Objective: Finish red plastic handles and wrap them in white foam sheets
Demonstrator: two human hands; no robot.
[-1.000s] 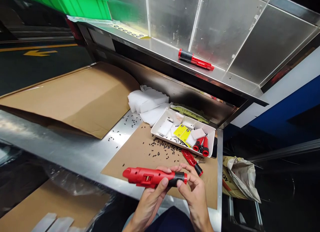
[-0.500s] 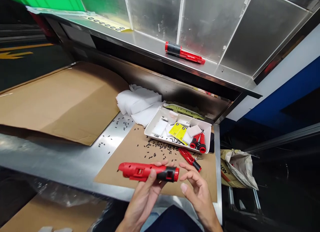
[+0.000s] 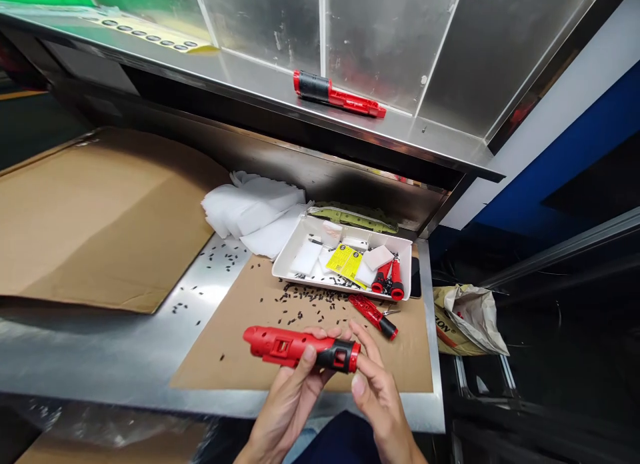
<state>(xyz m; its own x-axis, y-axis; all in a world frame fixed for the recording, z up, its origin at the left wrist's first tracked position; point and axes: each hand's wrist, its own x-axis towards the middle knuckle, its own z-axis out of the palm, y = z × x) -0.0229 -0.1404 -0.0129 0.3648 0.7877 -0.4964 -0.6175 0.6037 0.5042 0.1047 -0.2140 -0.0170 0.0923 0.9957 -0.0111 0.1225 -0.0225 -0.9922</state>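
Observation:
A red plastic tool housing with a black sleeve at its right end lies level in my left hand. The thumb presses on its near side while the fingers wrap behind it. My right hand is at the black end, fingers apart and slightly bent, the index fingertip at the open rim. Whether that fingertip goes inside the rim is hidden. Just beyond, a similar red and black housing rests on the cardboard sheet, among many small black pieces.
A white tray holds yellow labels, white pads and red parts. White foam sheets lie left of it, near a large cardboard box. Another housing lies on the metal shelf. A paper sack stands at right.
My right hand has moved left, bringing its fingers up to the black end of the housing. The left hand keeps its hold. The whole view has shifted slightly.

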